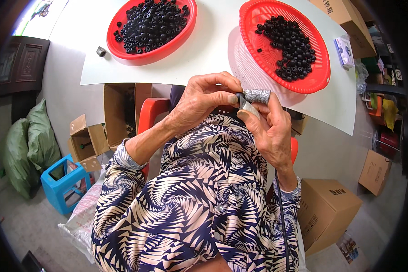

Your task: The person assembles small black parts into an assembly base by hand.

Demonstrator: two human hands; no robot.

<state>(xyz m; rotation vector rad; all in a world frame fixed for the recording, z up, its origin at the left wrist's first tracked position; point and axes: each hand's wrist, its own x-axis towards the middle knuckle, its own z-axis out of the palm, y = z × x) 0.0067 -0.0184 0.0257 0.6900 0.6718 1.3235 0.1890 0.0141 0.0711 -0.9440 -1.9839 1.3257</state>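
Just off the table's near edge, my hands meet in front of my body. My left hand [208,97] pinches a small round black plastic piece [240,97] between thumb and index finger. My right hand [273,129] is closed beside it, its thumb bent inward. A silver-grey speckled sleeve [257,95] lies along the bent index finger; whether it is wrapped round the finger or held, I cannot tell. A pale grey strip [250,108] shows by the right thumb. Beyond the hands are a red basin [192,20] and a red mesh basket [323,77], both holding many such black pieces.
A small grey cap-like piece [101,51] lies left of the basin on the white table [213,54]. Blue stool [63,181], green sacks [43,136] and an open carton [88,140] stand at left. A closed carton [328,211] stands at right. A red chair [149,113] is under me.
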